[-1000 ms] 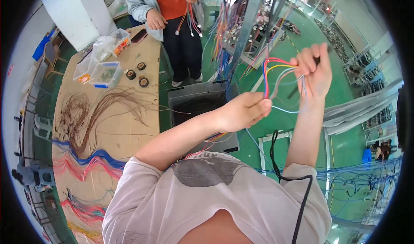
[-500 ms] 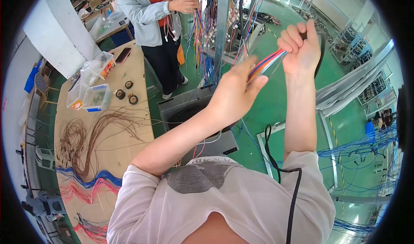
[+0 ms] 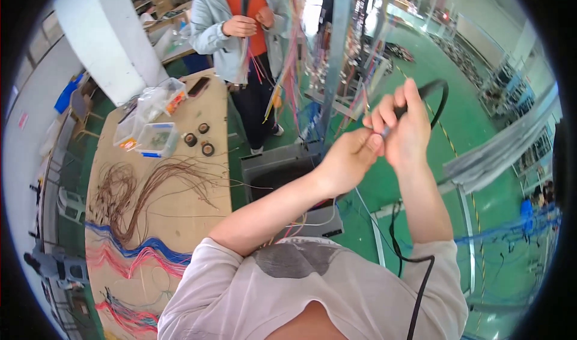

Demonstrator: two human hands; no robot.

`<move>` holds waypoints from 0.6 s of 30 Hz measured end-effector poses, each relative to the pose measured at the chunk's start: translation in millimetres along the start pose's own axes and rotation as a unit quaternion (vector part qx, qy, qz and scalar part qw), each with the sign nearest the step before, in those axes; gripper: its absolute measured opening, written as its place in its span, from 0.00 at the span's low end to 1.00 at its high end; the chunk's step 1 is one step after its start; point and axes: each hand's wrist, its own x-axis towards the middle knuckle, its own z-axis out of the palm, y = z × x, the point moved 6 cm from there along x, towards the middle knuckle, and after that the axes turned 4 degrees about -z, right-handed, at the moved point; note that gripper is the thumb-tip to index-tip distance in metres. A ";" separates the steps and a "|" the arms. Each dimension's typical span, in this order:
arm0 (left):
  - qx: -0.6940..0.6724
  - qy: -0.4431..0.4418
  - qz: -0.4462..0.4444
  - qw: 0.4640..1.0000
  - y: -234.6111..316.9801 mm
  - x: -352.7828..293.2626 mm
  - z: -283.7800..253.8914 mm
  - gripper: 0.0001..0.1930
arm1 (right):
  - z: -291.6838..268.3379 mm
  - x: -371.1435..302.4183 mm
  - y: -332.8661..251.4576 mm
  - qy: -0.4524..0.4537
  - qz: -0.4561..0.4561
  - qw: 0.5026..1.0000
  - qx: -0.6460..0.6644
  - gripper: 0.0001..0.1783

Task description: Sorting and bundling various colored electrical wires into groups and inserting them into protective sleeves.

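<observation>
Ahead of my chest, slightly to the right, my right hand (image 3: 407, 127) is closed around a black sleeved cable (image 3: 442, 95), which loops out behind the fingers. My left hand (image 3: 351, 161) touches it from the left, thumb and fingers pinched on the wire bundle (image 3: 385, 133) at the sleeve's end. Only a small bluish-grey bit of the bundle shows between the hands; the rest is covered by fingers.
A co-worker (image 3: 210, 24) across from me holds another black sleeve with wires. Wires hang around a metal post (image 3: 338, 57) above a grey bin (image 3: 282, 163). On the left table (image 3: 198, 226) lie brown wires (image 3: 162, 178), tape rolls (image 3: 208, 149) and a clear box (image 3: 157, 139).
My left hand has slid along the wires to meet my right hand, covering the coloured strands seen before. Both hands are lower. The co-worker's hands have moved from the hanging wires to a black sleeve.
</observation>
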 end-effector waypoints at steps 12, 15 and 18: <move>-0.026 -0.114 -0.012 0.993 -4.7 -12.3 18.5 0.15 | 10.2 14.5 -10.2 -0.029 0.061 0.998 0.012 0.14; -0.159 -0.094 -0.028 0.982 -9.4 -10.0 7.6 0.15 | 9.1 30.2 -27.1 0.087 0.074 0.990 0.078 0.13; -0.116 -0.072 -0.057 0.989 -14.3 -10.2 -0.2 0.15 | -16.1 45.2 -31.6 -0.028 0.118 0.930 0.348 0.15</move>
